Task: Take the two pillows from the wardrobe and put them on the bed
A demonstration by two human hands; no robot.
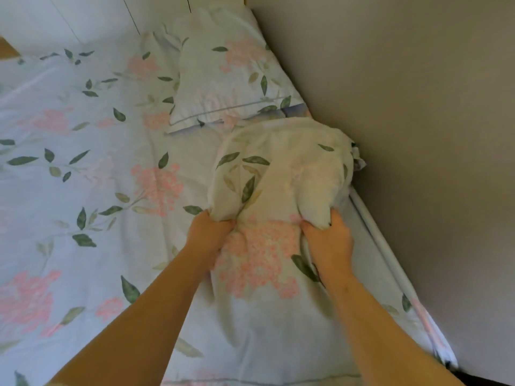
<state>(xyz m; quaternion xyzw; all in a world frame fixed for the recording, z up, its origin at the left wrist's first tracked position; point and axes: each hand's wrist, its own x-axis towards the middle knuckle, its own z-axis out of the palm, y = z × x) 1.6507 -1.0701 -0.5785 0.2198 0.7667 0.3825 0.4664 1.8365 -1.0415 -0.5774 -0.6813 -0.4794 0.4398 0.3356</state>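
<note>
One floral pillow (234, 76) already lay flat at the far end of the bed (69, 168), by the wall (418, 107). The second pillow (278, 190) sat just nearer, against the same wall, with the left hand (210, 235) and right hand (328, 240) both clenched into its bunched cover, probably to shove it into line.

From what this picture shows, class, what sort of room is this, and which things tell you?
Most likely a bedroom. A bed with a floral cover stands against a plain wall, one matching pillow lies at its head, and two hands grip a second pillow.
</note>
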